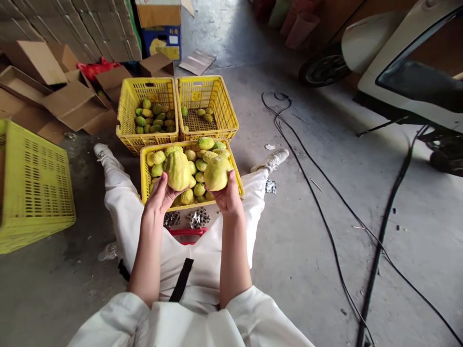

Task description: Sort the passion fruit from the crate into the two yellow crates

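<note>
My left hand holds up a ribbed yellow-green fruit that looks like a papaya, its fingers wrapped under and beside it. A smoother, rounder fruit of similar colour rests in my right hand, the thumb along its right side. Both are raised over a low yellow plastic crate between my legs. Many more yellow-green fruits fill that crate, partly covered by the two held ones. The exact kind of fruit cannot be told for certain.
Two more yellow crates stand behind: the left crate has several greener fruits, the right crate only a few. A larger yellow crate is at far left, near cardboard boxes. Black cables and a scooter are at right.
</note>
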Motion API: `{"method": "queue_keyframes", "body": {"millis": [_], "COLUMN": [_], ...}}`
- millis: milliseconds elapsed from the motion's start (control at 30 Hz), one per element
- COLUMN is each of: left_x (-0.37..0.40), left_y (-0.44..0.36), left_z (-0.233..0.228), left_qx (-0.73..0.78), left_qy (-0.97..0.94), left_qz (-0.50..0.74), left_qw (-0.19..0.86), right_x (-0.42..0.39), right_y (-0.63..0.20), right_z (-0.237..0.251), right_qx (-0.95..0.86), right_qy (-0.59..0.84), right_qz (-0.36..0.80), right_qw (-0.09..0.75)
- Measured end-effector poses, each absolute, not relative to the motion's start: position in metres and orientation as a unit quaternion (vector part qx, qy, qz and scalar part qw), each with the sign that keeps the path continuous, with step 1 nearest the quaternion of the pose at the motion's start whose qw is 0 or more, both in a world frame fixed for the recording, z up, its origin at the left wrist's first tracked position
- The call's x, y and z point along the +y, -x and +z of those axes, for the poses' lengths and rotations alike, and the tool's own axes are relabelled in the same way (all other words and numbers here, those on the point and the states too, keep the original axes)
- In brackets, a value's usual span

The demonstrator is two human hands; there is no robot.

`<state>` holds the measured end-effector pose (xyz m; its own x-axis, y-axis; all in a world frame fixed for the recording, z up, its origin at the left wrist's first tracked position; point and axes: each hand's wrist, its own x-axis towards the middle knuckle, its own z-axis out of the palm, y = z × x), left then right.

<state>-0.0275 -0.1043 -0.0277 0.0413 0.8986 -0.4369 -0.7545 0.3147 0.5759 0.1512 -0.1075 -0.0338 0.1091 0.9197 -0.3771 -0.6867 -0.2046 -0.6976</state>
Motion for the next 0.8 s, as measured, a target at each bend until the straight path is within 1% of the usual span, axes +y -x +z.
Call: {"method": "queue_keyframes", "body": {"millis": [200, 300, 433, 600, 800], "left_x": [-0.108, -0.11, -0.111, -0.11, -0.113], "left_y": [0.03, 0.029, 0.028, 0.028, 0.031], "left_z": [-0.019, -0.017, -0.017, -0.016, -0.031], "left_qx": [0.34, 0.318, 0.292, 0.263, 0.245], "left_qy": [-0.081, -0.082, -0.086, -0.081, -0.075], "left_qz": [0.552, 0.55, 0.532, 0.52, 0.513], "left_qw": [0.757, 0.768, 0.79, 0.809, 0.819], "right_x": [-0.108, -0.111, -0.117, -0.119, -0.121], "right_y": [-0.157, -0.158, -0.157, -0.155, -0.148], "right_z": [-0.044, -0.049, -0.046, -0.039, -0.055], "right_qx": [-0.076, -0.06, -0.052, -0.063, -0.038], "right_qy": [0.369, 0.304, 0.236, 0.231, 0.199], "right_qz": [0.738, 0.76, 0.754, 0.741, 0.734], "right_qw": [0.56, 0.572, 0.611, 0.627, 0.648]}}
